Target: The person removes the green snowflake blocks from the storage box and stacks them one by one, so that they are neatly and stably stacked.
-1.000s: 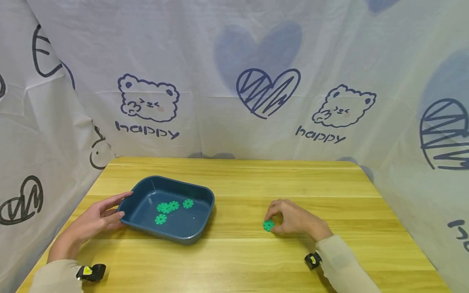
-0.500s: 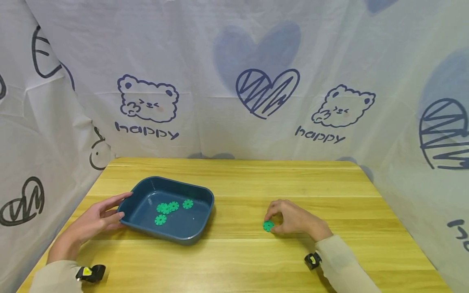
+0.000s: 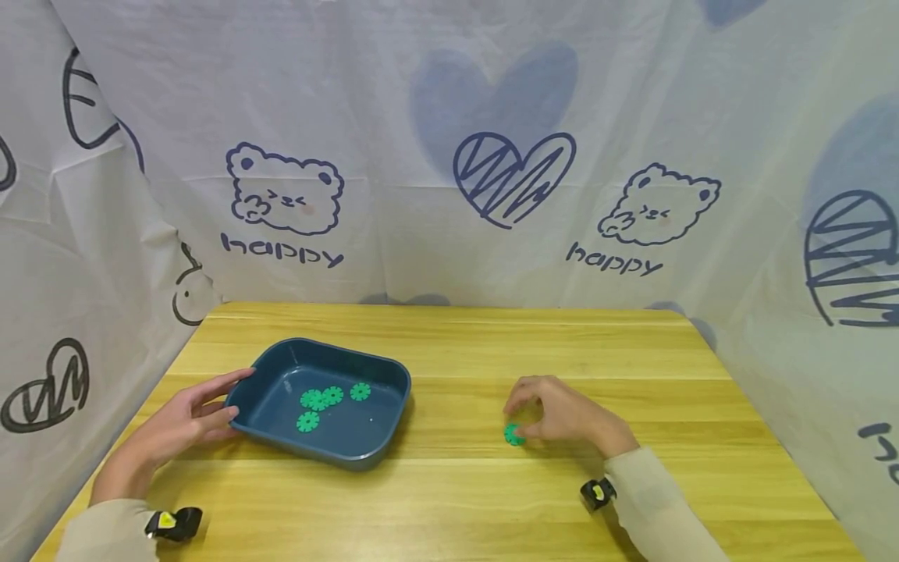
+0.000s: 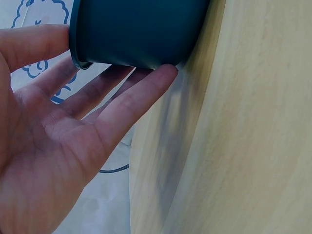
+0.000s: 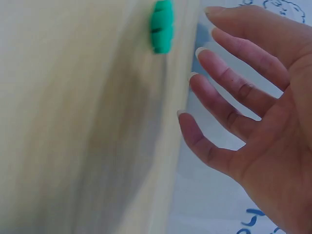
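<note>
Right hand [image 3: 560,411] with thumb and fingers spread apart, gripping nothing, single green notched disc [image 3: 512,437] just beside its fingertips at the table [image 3: 463,499], left hand [image 3: 175,419] with extended fingers touching the tray [image 3: 344,439] at its left end, five green discs [image 3: 319,401] on the tray floor, three overlapping.

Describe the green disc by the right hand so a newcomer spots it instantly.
On the wooden table, look right of the dark blue tray. Beside the right hand is a small notched green disc; unlike the five discs in the tray, it lies outside.
</note>
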### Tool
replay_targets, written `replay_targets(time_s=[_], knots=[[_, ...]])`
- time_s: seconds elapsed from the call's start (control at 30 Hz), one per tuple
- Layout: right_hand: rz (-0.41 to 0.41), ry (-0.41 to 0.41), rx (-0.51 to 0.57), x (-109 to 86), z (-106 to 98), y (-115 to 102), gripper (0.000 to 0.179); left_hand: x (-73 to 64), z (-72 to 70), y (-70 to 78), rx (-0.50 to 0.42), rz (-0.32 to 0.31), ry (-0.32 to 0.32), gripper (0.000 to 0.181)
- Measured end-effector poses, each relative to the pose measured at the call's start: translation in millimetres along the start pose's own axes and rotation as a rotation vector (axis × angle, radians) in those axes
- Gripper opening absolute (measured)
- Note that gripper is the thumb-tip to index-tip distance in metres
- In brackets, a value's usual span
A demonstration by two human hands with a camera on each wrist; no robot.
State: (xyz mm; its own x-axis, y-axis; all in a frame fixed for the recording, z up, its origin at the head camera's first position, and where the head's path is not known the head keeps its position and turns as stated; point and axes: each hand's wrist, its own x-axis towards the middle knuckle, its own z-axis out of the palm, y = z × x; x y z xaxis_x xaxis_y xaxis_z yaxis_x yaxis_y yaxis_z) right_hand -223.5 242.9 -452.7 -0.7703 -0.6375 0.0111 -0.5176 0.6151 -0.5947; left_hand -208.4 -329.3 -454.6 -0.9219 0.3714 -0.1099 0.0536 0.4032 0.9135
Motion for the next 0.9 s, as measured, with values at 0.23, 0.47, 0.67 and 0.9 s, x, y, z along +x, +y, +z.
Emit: replay_targets(time_s=[0.23, 0.47, 0.67, 0.9], knots=[[-0.092, 0.034, -0.007, 28.7, -3.8, -25.5, 0.019, -0.7, 0.0, 0.9, -0.003, -0.009, 0.0, 0.067], [-0.202, 0.049, 0.092, 68.2, 6.3, -50.3, 0.021, -0.1, 0.5, 1.5, 0.001, 0.009, 0.001, 0.066], [-0.252, 0.047, 0.183, 104.7, 17.2, -68.3, 0.026, -0.9, -0.6, -0.2, 0.001, 0.04, 0.005, 0.064], [-0.273, -0.008, 0.159, 139.9, 32.0, -94.3, 0.026, -1.5, -1.5, -4.0, -0.038, 0.069, -0.008, 0.063]])
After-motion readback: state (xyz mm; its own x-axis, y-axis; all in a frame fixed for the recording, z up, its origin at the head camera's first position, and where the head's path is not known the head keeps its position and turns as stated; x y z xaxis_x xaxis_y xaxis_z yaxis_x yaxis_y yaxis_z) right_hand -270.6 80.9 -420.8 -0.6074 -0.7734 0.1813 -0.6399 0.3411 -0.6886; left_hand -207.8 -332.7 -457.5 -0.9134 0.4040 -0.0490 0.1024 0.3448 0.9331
